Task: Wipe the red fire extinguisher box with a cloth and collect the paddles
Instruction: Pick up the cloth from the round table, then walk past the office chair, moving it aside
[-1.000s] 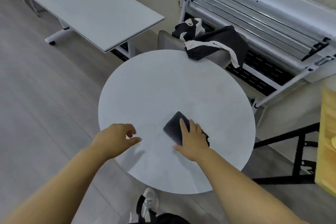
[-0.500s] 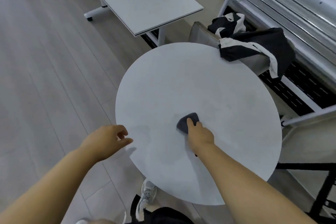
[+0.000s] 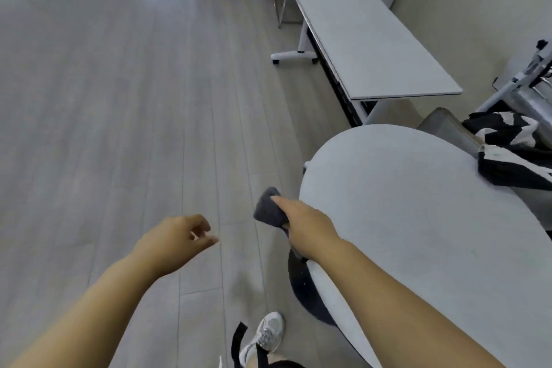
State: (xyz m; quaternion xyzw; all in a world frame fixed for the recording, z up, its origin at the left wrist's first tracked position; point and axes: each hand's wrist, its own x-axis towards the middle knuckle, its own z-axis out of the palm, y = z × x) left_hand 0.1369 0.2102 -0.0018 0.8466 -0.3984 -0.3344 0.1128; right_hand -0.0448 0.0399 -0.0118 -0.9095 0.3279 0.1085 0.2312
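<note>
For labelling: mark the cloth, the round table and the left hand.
cloth [image 3: 268, 208]: head view, on its exposed grey fold.
round table [image 3: 412, 218]: head view, on its bare top.
left hand [image 3: 173, 240]: head view, on its back.

loc: office/mtg rm | long wheeled table [image 3: 367, 39] | rnd table [image 3: 418, 218] | plank floor [image 3: 119, 98]

**A pale room with grey boards underfoot**

Below me runs a floor [image 3: 119, 98] of long grey wood-look planks, and a soft glare of light washes over it at the far left. To my right stands a round desk [image 3: 418, 218] with a white top on a dark base [image 3: 301, 284]. Beyond it a long desk [image 3: 358, 39], white and on castored legs, lines the beige wall [image 3: 478, 9]. A black-and-white garment [image 3: 507, 158] lies draped over a grey chair [image 3: 442, 122] just behind the round desk, beside a white metal frame [image 3: 513, 84].
</note>
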